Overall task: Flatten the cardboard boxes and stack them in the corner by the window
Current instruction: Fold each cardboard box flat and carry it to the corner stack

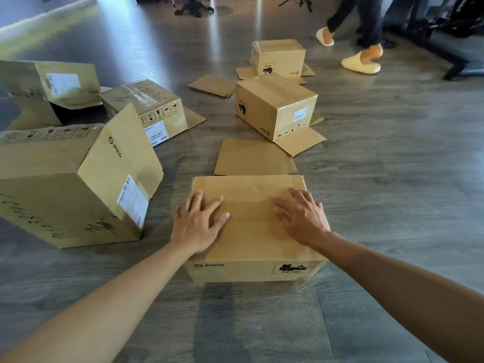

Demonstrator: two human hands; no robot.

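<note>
Head view: the left hand (198, 223) and right hand (301, 216) lie flat on top of the near box (251, 226), fingers spread and straight, gripping nothing. The box stands upright on the floor (392, 179), unflattened. A flat sheet (252, 158) lies just beyond it. Other boxes (275, 108) stand around. A person's slippers (361, 62) show farther back.

Your view cuts the walking person in dark trousers (366, 19) at the legs, tan cardboard box at far left (39, 82) clipped by the edge, its handwriting unreadable.
</note>
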